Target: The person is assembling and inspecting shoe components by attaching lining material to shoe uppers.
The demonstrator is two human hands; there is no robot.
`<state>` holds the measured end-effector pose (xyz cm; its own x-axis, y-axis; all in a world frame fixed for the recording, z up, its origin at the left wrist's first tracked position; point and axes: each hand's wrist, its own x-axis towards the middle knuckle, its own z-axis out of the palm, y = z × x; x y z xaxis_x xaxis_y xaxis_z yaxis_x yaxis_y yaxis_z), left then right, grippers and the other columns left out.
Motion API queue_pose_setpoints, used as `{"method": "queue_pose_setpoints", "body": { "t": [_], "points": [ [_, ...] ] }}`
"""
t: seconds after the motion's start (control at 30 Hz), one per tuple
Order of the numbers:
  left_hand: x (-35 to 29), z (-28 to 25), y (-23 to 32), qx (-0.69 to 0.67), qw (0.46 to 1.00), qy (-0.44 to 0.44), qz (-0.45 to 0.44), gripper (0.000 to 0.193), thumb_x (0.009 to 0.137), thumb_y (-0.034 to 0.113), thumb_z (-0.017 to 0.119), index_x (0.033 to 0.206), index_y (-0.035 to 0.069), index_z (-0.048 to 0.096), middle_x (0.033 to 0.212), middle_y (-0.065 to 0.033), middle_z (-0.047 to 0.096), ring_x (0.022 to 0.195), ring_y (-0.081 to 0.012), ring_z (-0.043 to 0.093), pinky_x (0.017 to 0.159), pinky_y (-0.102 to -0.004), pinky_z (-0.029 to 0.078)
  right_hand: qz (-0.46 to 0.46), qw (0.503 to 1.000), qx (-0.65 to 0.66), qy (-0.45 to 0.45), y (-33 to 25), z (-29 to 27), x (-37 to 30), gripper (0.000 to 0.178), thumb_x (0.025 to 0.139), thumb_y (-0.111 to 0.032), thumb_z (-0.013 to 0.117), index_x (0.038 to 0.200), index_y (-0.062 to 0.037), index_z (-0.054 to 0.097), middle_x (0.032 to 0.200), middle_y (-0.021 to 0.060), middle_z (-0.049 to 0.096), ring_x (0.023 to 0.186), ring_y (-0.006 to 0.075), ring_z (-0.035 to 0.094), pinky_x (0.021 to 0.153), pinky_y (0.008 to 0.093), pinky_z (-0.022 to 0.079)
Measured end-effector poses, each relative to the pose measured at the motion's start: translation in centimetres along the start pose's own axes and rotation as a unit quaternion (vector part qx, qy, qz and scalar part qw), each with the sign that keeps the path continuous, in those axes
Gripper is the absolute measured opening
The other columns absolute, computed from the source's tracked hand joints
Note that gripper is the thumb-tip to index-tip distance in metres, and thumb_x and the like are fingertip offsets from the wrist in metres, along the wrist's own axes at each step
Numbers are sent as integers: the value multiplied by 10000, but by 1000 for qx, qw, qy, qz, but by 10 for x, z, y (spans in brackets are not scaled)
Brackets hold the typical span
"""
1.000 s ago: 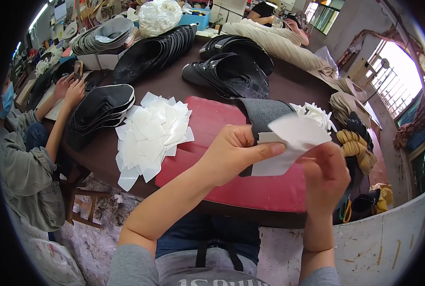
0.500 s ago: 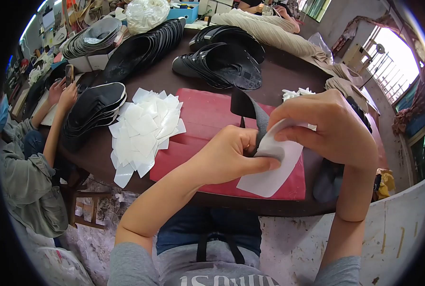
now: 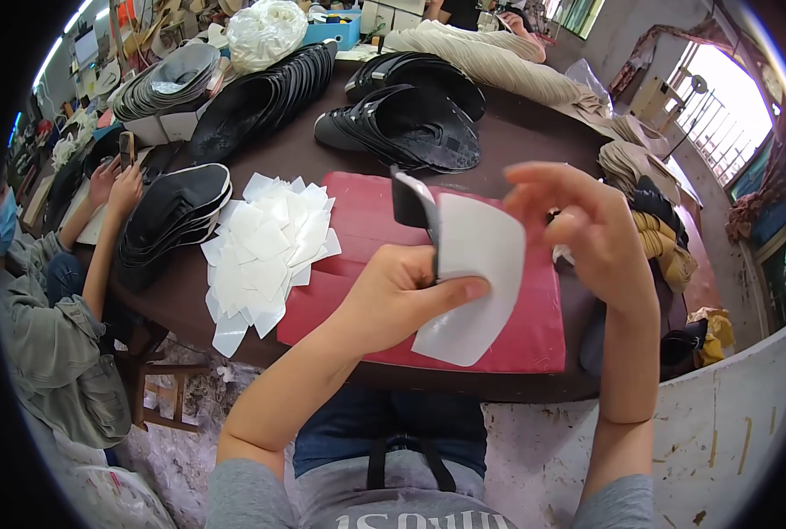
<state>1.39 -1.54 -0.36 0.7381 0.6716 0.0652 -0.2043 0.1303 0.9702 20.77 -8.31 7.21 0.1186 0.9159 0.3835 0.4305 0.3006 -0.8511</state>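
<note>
My left hand (image 3: pixel 384 300) pinches a white sheet piece (image 3: pixel 481 251) with rounded corners, its thumb lying flat on the white face. Behind that sheet, in the same grip, a curved black fabric piece (image 3: pixel 412 207) that looks like a shoe upper sticks up to the left; its lower part is hidden by hand and sheet. To the right of the sheet, my right hand (image 3: pixel 587 234) is raised with its fingers apart and slightly blurred, holding nothing. Both hands are above a red mat (image 3: pixel 358 225). Left of the mat lies a loose heap of white pieces (image 3: pixel 270 251), partly overlapping it.
Stacked black shoe uppers (image 3: pixel 402 123) stand at the table's back, with another stack (image 3: pixel 177 198) at left. A beige fabric roll (image 3: pixel 490 57) lies behind. Tan pieces (image 3: pixel 657 238) sit at right. A seated person (image 3: pixel 58 326) at left holds a phone (image 3: pixel 127 148).
My right hand has let go of the white sheet's edge and moved away to the right, its fingers opening. The sheet, curled before, now lies flatter and faces me in my left hand.
</note>
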Motion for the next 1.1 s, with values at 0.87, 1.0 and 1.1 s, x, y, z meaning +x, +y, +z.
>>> {"method": "queue_pose_setpoints", "body": {
  "t": [0.87, 1.0, 1.1],
  "points": [
    [-12, -28, -29, -68, 992, 82, 74, 323, 857, 42, 608, 1176, -3, 637, 1046, -125, 727, 879, -212, 706, 722, -286, 578, 61, 998, -22, 1, 48, 88, -61, 150, 832, -51, 705, 754, 19, 598, 688, 62, 614, 546, 142, 455, 503, 260, 384],
    [-15, -23, -25, -29, 987, 119, 101, 282, 858, 39, 570, 1123, -20, 645, 1045, -138, 717, 934, -222, 697, 791, -328, 576, 20, 998, -55, 23, 51, 95, -61, 124, 841, -73, 711, 824, 21, 632, 687, 64, 609, 540, 148, 463, 507, 259, 399],
    [-15, -21, -26, -34, 980, 169, 98, 301, 866, 44, 580, 1156, -20, 629, 1067, -138, 711, 938, -221, 696, 790, -328, 575, 12, 998, -59, 30, 50, 101, -64, 111, 830, -54, 720, 877, 23, 656, 736, 62, 631, 579, 137, 491, 533, 246, 422]
  ]
}}
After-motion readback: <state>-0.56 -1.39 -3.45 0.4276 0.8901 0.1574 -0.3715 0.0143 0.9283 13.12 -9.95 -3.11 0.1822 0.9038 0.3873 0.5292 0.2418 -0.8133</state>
